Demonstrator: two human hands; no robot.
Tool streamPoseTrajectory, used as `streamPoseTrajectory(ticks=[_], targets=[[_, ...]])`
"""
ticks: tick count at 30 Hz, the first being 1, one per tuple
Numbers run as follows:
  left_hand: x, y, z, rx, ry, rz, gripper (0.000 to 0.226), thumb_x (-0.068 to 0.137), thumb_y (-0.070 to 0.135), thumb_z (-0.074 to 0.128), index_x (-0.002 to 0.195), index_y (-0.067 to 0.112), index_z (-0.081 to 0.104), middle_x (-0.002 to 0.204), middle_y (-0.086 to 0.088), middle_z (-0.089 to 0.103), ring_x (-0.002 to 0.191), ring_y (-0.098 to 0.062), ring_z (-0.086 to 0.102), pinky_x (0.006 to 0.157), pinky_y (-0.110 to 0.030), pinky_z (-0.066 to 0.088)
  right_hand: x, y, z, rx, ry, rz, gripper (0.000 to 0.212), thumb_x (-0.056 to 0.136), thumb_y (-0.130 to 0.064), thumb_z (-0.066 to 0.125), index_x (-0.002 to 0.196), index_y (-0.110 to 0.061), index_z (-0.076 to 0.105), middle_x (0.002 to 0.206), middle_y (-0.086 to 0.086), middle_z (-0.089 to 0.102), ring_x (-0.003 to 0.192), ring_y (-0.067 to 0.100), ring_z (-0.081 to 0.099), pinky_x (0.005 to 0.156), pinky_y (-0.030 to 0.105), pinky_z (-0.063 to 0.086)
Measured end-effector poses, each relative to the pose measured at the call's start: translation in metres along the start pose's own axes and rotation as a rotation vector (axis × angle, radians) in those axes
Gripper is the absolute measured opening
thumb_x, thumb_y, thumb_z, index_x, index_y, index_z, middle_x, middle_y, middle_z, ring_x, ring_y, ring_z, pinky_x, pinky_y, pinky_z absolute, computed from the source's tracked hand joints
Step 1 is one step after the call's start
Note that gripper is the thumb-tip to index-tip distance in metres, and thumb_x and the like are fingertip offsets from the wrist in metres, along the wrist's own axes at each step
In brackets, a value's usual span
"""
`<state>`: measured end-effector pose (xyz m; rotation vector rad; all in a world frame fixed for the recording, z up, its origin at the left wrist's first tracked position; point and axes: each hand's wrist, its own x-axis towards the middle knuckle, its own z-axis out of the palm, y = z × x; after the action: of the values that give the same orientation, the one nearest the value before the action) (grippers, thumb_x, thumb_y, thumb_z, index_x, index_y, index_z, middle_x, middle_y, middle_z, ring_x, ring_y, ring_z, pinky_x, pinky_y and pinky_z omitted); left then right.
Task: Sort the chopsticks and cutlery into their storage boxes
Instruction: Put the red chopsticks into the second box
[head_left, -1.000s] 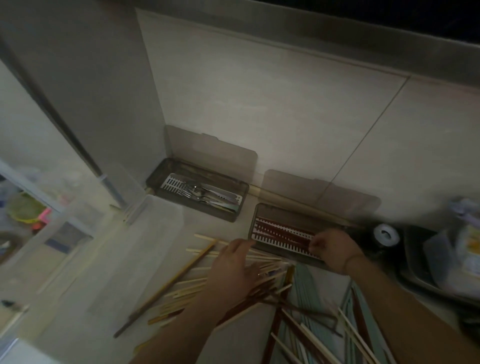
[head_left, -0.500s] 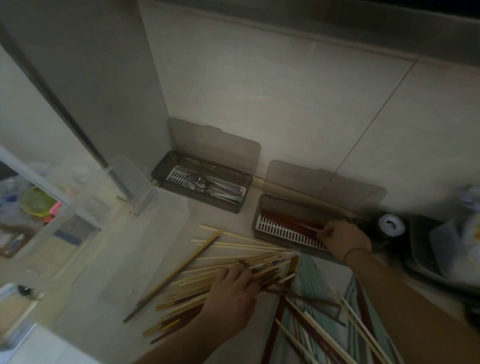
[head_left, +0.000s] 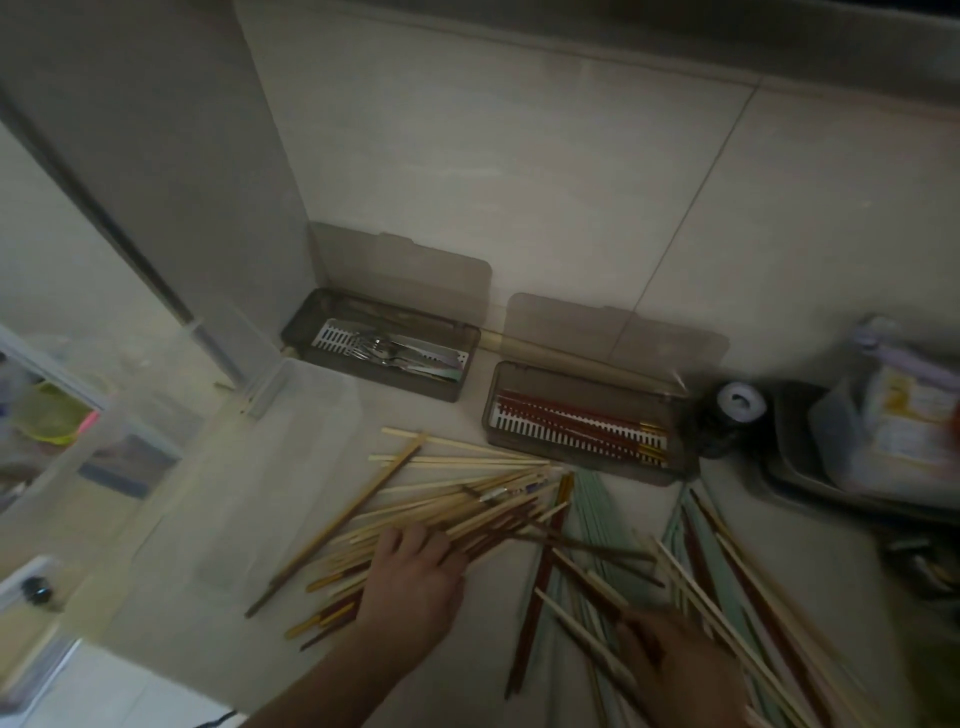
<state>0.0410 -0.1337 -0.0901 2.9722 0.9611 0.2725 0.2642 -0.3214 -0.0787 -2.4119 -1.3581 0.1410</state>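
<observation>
Clearly, from my head view, my left hand (head_left: 415, 577) lies flat with fingers spread on the bamboo chopsticks (head_left: 467, 493), gripping none, while my right hand (head_left: 675, 670) is blurred over the mixed red and green chopsticks (head_left: 597, 577); I cannot tell whether it holds any. Red chopsticks (head_left: 576, 427) already fill the right storage box (head_left: 670, 475), well apart from the cutlery box (head_left: 452, 392). I judge it best to pick out one colour, align the tips, then lift.

A single head-worn camera looks steeply down and forward over a pale countertop (head_left: 519, 639), close above it. Tiled wall (head_left: 519, 182) fills 12 o'clock; wide-angle distortion bends the edges.
</observation>
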Motion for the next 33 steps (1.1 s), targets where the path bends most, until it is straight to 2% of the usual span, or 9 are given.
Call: streamPoseTrajectory(ticks=[4,8,13,16,18,21,24,28,33], targets=[[-0.009,0.005,0.000,-0.023,-0.037,-0.061,0.019,0.071,0.037,0.054,0.076,0.026,0.068,0.074,0.005,0.060,0.078,-0.025,0.052,0.072,-0.037,0.032,-0.010,0.002,0.004,-0.125,0.071,-0.069,0.054,0.093,-0.055,0.028,0.072,-0.030,0.072,0.073,-0.007,0.068,0.057,0.018,0.065,0.048,0.019,0.049],[-0.008,0.012,-0.005,-0.035,-0.080,-0.095,0.019,0.067,0.036,0.052,0.075,0.026,0.067,0.074,0.005,0.060,0.077,-0.026,0.054,0.070,-0.037,0.032,-0.004,-0.008,-0.004,-0.218,-0.098,0.007,0.031,0.074,-0.049,0.042,0.067,-0.033,0.069,0.073,-0.010,0.064,0.058,0.018,0.064,0.041,0.023,0.045],[-0.004,0.015,-0.008,-0.039,-0.106,-0.115,0.022,0.064,0.036,0.050,0.074,0.027,0.067,0.074,0.007,0.060,0.077,-0.024,0.055,0.070,-0.036,0.031,-0.007,-0.007,-0.005,-0.151,-0.134,0.110,0.027,0.074,-0.045,0.043,0.070,-0.034,0.068,0.074,-0.009,0.065,0.059,0.018,0.065,0.041,0.026,0.046],[-0.001,0.020,-0.007,-0.050,-0.084,-0.088,0.020,0.064,0.037,0.051,0.073,0.027,0.066,0.075,0.006,0.059,0.078,-0.024,0.053,0.072,-0.036,0.031,-0.008,-0.006,-0.005,-0.113,-0.168,0.163,0.012,0.072,-0.035,0.057,0.074,-0.031,0.068,0.075,-0.006,0.066,0.059,0.019,0.065,0.042,0.030,0.049],[0.001,0.024,-0.005,-0.068,-0.075,-0.082,0.018,0.065,0.037,0.052,0.073,0.027,0.065,0.075,0.007,0.058,0.078,-0.024,0.052,0.071,-0.036,0.031,-0.008,-0.005,-0.004,-0.113,-0.200,0.198,0.008,0.075,-0.026,0.065,0.080,-0.031,0.069,0.081,-0.004,0.067,0.068,0.021,0.067,0.049,0.033,0.051],[0.004,0.028,-0.001,-0.091,-0.062,-0.067,0.015,0.064,0.037,0.058,0.074,0.028,0.064,0.076,0.008,0.057,0.080,-0.022,0.052,0.070,-0.036,0.030,-0.003,-0.007,-0.010,-0.050,-0.287,0.283,0.013,0.088,-0.030,0.057,0.098,-0.032,0.066,0.102,-0.004,0.064,0.094,0.020,0.064,0.071,0.032,0.046],[0.010,0.033,0.000,-0.106,-0.061,-0.046,0.017,0.061,0.038,0.065,0.075,0.029,0.064,0.076,0.009,0.057,0.080,-0.021,0.052,0.070,-0.035,0.028,0.002,-0.003,-0.010,-0.055,-0.332,0.267,0.015,0.091,-0.031,0.051,0.098,-0.031,0.064,0.105,-0.003,0.065,0.097,0.019,0.063,0.076,0.030,0.045],[0.020,0.037,0.001,-0.150,-0.034,-0.028,0.015,0.068,0.039,0.056,0.077,0.029,0.064,0.078,0.010,0.057,0.082,-0.021,0.053,0.071,-0.034,0.030,0.005,-0.006,-0.009,-0.165,-0.341,0.246,0.024,0.092,-0.036,0.048,0.108,-0.027,0.065,0.117,-0.006,0.062,0.105,0.015,0.061,0.085,0.030,0.047],[0.045,0.033,-0.008,-0.329,0.118,-0.141,0.033,0.075,0.031,0.064,0.108,0.031,0.061,0.104,0.006,0.056,0.094,-0.023,0.052,0.079,-0.036,0.040,0.008,-0.006,-0.009,-0.210,-0.390,0.253,0.026,0.095,-0.039,0.044,0.112,-0.030,0.060,0.131,-0.009,0.053,0.112,0.014,0.059,0.087,0.030,0.048]])
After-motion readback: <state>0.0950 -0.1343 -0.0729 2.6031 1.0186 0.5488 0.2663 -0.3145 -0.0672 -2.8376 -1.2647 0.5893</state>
